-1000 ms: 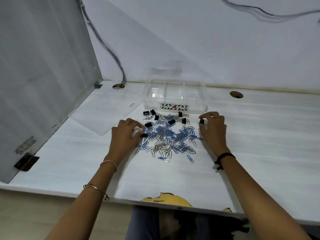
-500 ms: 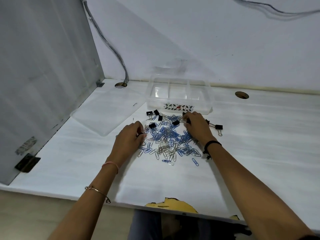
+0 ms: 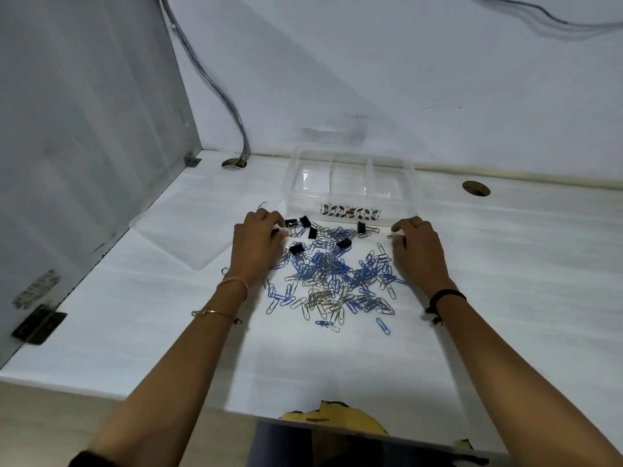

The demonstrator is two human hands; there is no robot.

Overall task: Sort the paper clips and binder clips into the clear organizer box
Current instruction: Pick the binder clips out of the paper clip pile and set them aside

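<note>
Left hand (image 3: 256,244) and right hand (image 3: 419,251) flank the paper clips (image 3: 333,281) on the tabletop (image 3: 505,281), fingers curled (pinching anything? cannot tell). Black binder clips (image 3: 312,233) lie between the fingertips, with the clear organizer box (image 3: 350,212) just beyond.

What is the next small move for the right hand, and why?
Probably lift the right hand to the clear organizer box just beyond it and drop the binder clip it seems to pinch; the compartments look empty, while the paper clips lie on the desk.
</note>
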